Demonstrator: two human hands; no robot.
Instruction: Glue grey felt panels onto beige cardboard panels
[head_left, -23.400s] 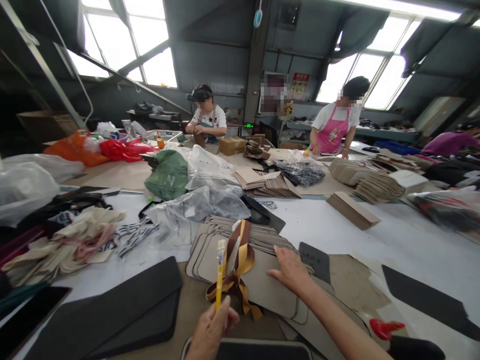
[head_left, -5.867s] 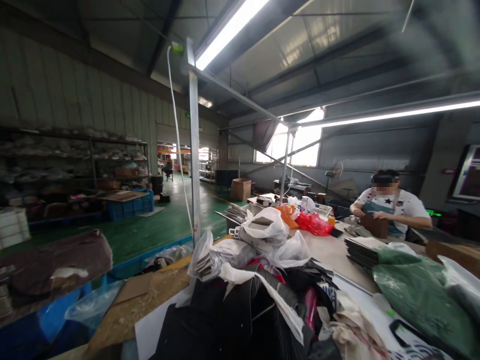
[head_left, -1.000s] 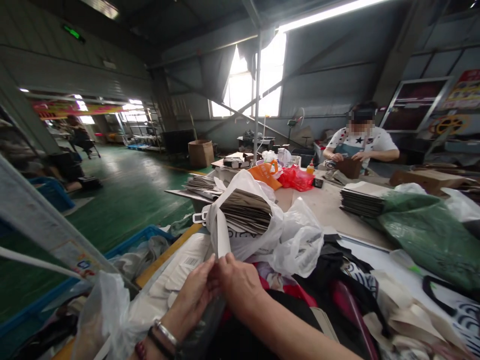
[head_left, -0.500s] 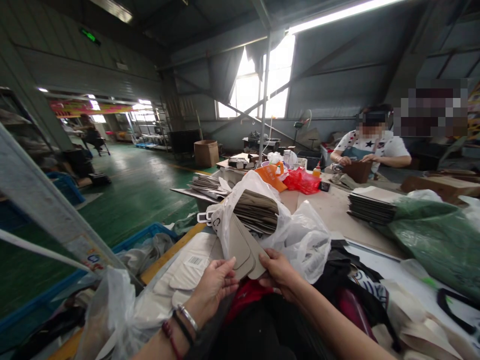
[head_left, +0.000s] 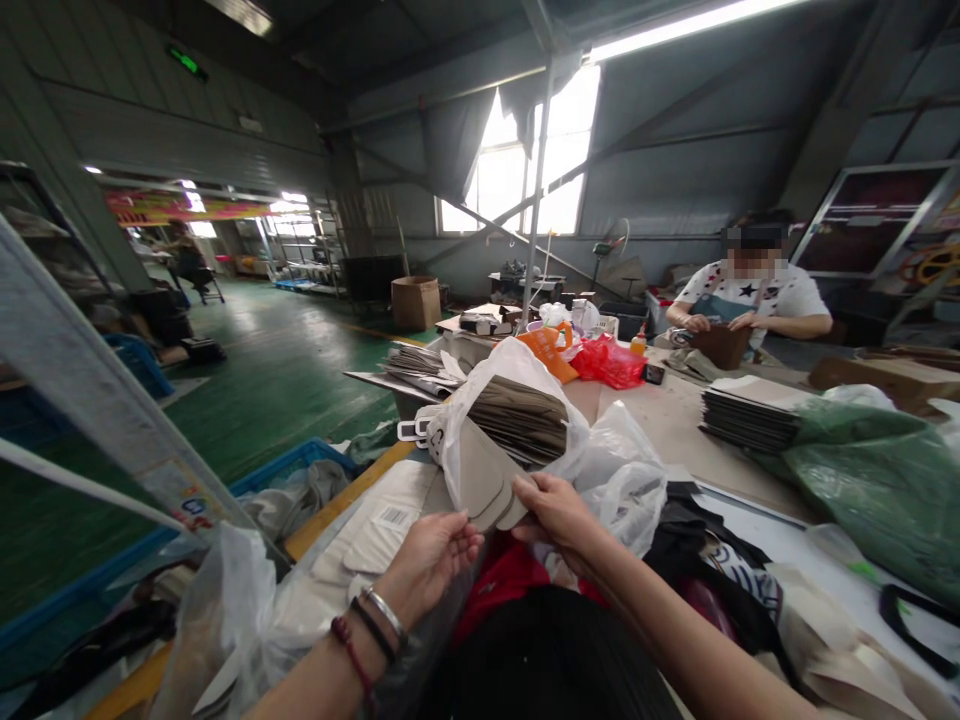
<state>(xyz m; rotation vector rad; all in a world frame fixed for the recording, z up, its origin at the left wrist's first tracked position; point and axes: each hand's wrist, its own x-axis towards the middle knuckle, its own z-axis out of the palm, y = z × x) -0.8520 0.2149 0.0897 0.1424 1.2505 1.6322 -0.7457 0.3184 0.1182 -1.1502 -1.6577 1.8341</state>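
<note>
My right hand (head_left: 551, 512) is closed, thumb on top, on the near end of a few flat grey-beige pieces with rounded corners (head_left: 486, 478). They are fanned out and look like card; their far ends reach into a white plastic bag (head_left: 504, 358). Behind them in the bag lies a thick stack of similar brownish pieces (head_left: 517, 415). At the lower left corner of the fanned pieces is my left hand (head_left: 435, 555), its fingers curled and thumb against the fingertips. Whether it pinches an edge I cannot make out.
Left of the bag lie cream padded pieces (head_left: 379, 530) with a barcode label. A blue crate (head_left: 292, 465) stands beyond the table's yellow edge. On the right are dark cloth (head_left: 679, 520), a stack of sheets (head_left: 750, 412) and a green bag (head_left: 877, 470). Across the table a co-worker (head_left: 750, 290) handles a brown piece.
My left hand has shifted slightly left and down from the fanned pieces, with its fingers more curled. My right hand keeps its hold. The camera view has shifted a little.
</note>
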